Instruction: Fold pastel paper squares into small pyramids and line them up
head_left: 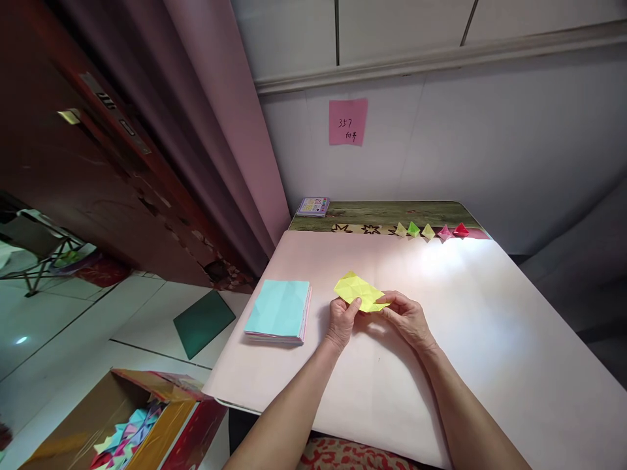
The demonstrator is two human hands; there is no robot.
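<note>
A sheet of yellow origami paper point(358, 288), creased and partly folded, is held just above the table between both hands. My left hand point(343, 318) grips its lower left edge, thumb on top and fingers underneath. With thumb and fingertips, my right hand point(405, 314) pinches the right corner. The paper's underside is hidden. To the left of my left hand lies a stack of square paper point(278, 308) with a light blue sheet on top.
Several small folded paper pieces point(429, 231) line the table's far edge. A paper pack point(313, 207) lies at the back left corner. On the floor at left stands an open cardboard box point(161, 418) with colourful folded paper point(130, 437). A pink note point(347, 122) hangs on the wall.
</note>
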